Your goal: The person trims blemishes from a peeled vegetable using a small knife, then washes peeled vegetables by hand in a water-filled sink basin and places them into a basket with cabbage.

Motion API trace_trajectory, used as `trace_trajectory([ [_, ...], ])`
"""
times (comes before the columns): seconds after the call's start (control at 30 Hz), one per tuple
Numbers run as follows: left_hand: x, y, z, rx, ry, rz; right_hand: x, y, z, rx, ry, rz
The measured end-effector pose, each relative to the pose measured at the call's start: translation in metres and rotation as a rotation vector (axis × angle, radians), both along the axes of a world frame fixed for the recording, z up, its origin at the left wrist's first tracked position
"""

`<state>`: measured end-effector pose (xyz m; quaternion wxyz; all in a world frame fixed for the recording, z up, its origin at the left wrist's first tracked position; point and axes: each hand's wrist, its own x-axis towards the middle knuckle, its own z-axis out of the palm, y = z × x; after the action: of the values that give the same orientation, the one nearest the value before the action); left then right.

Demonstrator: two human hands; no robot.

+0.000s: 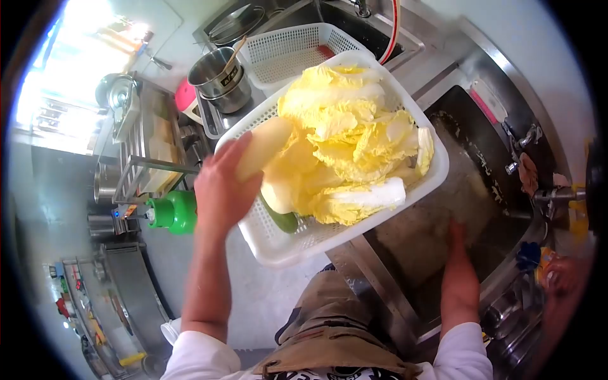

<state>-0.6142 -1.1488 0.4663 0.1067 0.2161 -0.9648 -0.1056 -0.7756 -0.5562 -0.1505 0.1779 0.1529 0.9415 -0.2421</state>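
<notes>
My left hand (pixel 223 177) is closed around a white radish (pixel 266 145), pale and smooth, over the left side of a white plastic basket (pixel 253 244). Yellow napa cabbage leaves (pixel 354 142) are heaped in that basket. Below the radish, a green vegetable (pixel 283 219) and another pale, rounded piece (pixel 277 193) show partly. Off to the right, my right hand (pixel 456 231) reaches down into cloudy water in a steel sink (pixel 396 297). The water hides its fingers, so I cannot see whether it holds anything.
Behind stands a second white basket (pixel 285 47), beside stacked steel pots (pixel 218 76) and another sink (pixel 354 28) with a red-edged hose. A green gas cylinder (pixel 174 212) and a metal rack (pixel 145 145) are at left. Another person's hand (pixel 560 275) shows at far right.
</notes>
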Motion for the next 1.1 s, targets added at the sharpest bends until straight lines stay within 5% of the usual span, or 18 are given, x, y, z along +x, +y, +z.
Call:
trace_trajectory([
  [0.07,-0.015,-0.030,-0.012,-0.132,-0.145,-0.078,-0.006,-0.013,0.022,0.025,-0.030,0.004],
  [0.17,-0.019,-0.067,-0.054,-0.009,-0.016,-0.185,-0.013,-0.025,0.033,0.040,-0.045,0.021],
  [0.33,-0.019,-0.087,-0.080,0.325,0.000,-0.266,-0.010,-0.036,0.044,0.040,-0.018,0.063],
  [0.43,-0.009,-0.089,-0.092,0.658,0.104,-0.087,0.013,-0.040,0.048,0.010,0.059,0.171],
  [0.47,-0.004,-0.098,-0.097,0.579,0.092,-0.133,0.031,-0.040,0.055,0.025,0.093,0.202],
  [0.53,0.000,-0.128,-0.130,1.184,0.312,-0.158,0.066,-0.050,0.078,0.117,0.215,0.208],
  [0.6,-0.004,-0.119,-0.139,0.484,0.366,-0.091,0.086,-0.059,0.096,0.144,0.393,0.128],
  [0.63,-0.007,-0.109,-0.134,0.325,0.296,0.093,0.077,-0.082,0.152,0.031,0.203,-0.089],
  [0.7,-0.005,-0.099,-0.141,0.390,0.425,0.187,0.063,-0.112,0.212,-0.735,-0.027,-0.860],
  [0.77,-0.002,-0.082,-0.131,0.065,0.423,0.118,0.075,-0.104,0.220,-1.392,-0.198,-1.235],
  [0.83,-0.005,-0.058,-0.121,0.153,0.493,0.108,0.086,-0.084,0.218,-1.939,-0.250,-1.188],
  [0.87,-0.009,-0.047,-0.119,0.197,0.538,0.105,0.089,-0.078,0.223,-2.041,-0.332,-0.949],
  [0.97,-0.016,-0.001,-0.112,0.319,0.644,-0.036,0.090,-0.095,0.290,-1.937,-0.348,-1.083],
  [1.1,-0.007,0.082,-0.088,0.384,0.629,-0.208,0.093,-0.099,0.323,-2.010,-0.341,-0.656],
])
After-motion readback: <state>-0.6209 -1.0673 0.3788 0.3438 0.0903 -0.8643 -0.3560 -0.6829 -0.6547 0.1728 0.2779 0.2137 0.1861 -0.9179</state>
